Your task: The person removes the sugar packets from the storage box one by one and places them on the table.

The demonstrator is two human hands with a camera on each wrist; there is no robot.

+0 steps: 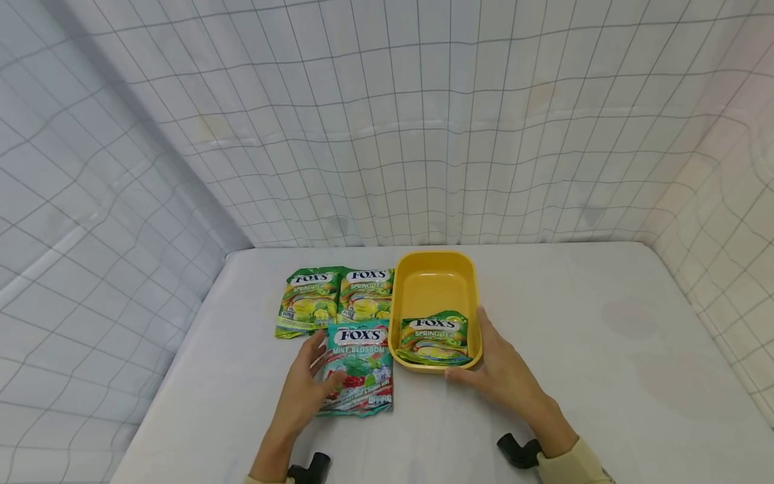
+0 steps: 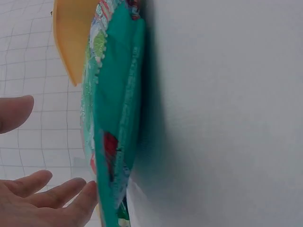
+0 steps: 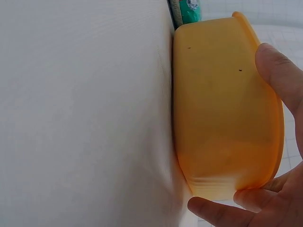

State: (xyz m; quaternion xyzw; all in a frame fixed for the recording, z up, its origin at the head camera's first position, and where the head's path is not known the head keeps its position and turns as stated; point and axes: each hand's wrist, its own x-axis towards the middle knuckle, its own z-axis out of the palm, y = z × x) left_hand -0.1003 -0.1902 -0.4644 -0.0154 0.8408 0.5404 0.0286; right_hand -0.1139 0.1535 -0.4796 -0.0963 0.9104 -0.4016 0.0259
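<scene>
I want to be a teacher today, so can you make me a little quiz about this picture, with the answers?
1. How many Spring Tea bags show outside the yellow tray?
2. True or false: the left hand is nearer the Mint Blossom bag than the right hand is.
3. What does the right hand hold? A: Mint Blossom bag; B: yellow tray; C: nothing.

Key: 1. Two. 2. True. 3. B.

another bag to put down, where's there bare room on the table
Widest: the table right of the yellow tray and right hand. Also the strip left of the paired Spring Tea bags and left hand. The tray's far end is bare inside. Crowded: the middle, where the Mint Blossom bag lies between the left hand and tray.
</scene>
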